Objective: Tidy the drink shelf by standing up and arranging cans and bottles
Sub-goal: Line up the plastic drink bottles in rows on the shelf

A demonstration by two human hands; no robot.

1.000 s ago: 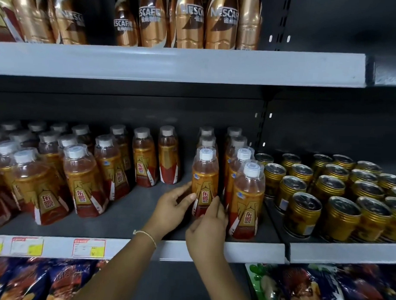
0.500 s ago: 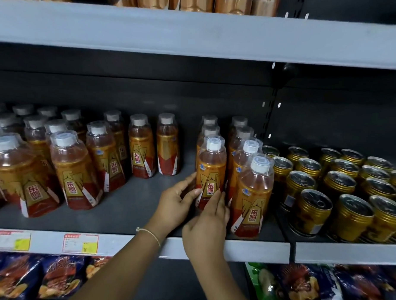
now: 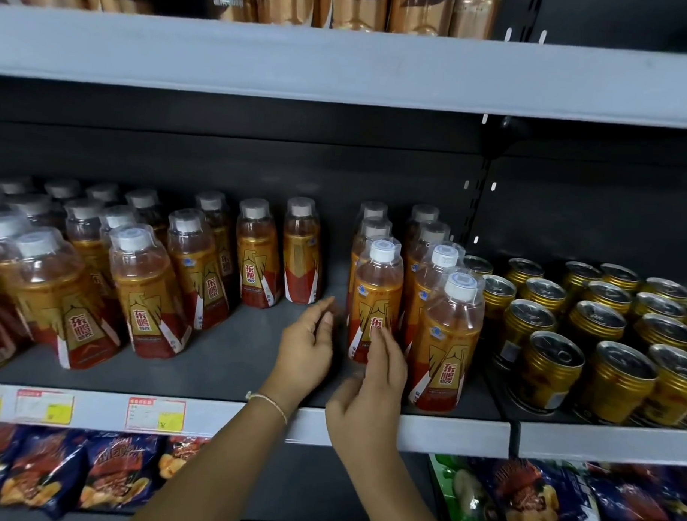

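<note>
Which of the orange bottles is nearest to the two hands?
The front bottle of the row beside the gap: the right hand overlaps its label, the left hand is just beside it.

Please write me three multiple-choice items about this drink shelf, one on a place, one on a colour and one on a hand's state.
1. Where do the gold cans stand?
A. right of the orange bottles
B. left of them
C. on the shelf above

2. What colour are the bottle caps?
A. red
B. white
C. black

3. What is the left hand doing?
A. gripping a can
B. lifting a bottle
C. hanging open beside the front bottle

Answers: 1 A, the cans fill the shelf's right section; 2 B, every cap in view is white; 3 C, its fingers are loose and hold nothing, with a gap between them and the bottle.
</note>
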